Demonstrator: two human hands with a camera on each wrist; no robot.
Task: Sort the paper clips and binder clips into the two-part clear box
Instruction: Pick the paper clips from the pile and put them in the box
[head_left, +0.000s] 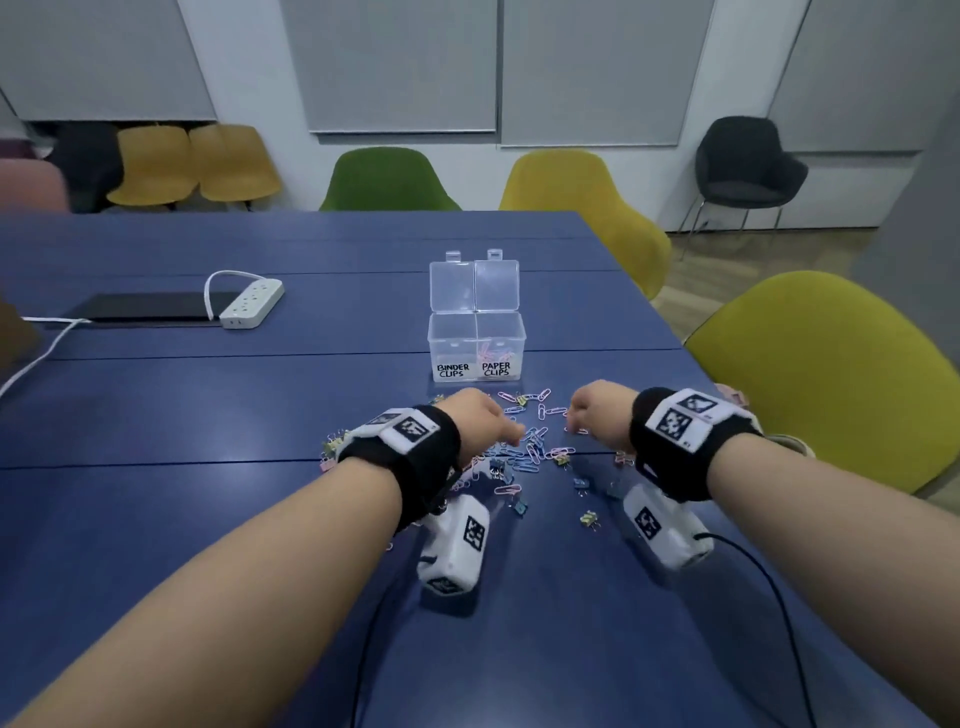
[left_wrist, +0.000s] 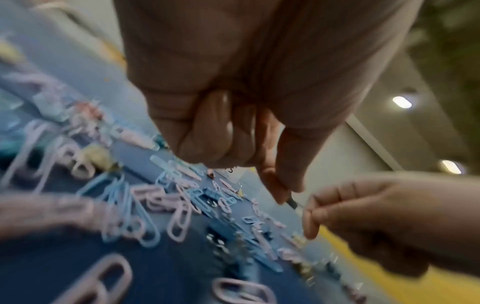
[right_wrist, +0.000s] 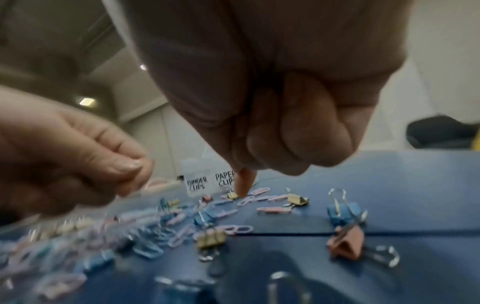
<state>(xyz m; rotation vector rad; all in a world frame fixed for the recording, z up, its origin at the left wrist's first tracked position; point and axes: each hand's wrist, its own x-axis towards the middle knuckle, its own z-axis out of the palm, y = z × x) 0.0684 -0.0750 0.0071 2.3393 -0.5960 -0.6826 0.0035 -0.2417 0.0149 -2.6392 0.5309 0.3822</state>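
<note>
The clear two-part box (head_left: 475, 338) stands open on the blue table, labelled BINDER CLIPS on the left and PAPER CLIPS on the right, where a few pink clips lie. Pink and blue paper clips (head_left: 530, 452) and small binder clips (right_wrist: 210, 238) are scattered in front of it. My left hand (head_left: 511, 434) is over the pile with thumb and index finger pinched together on a blurred pink paper clip (right_wrist: 155, 183). My right hand (head_left: 571, 423) has its index fingertip (right_wrist: 244, 191) down on a pink clip on the table. Its other fingers are curled and its thumb is hidden.
A white power strip (head_left: 252, 304) with its cable and a flat black slab (head_left: 145, 306) lie at the far left. The table's right edge runs close to my right arm, with a yellow-green chair (head_left: 831, 374) beyond. More chairs stand along the far side.
</note>
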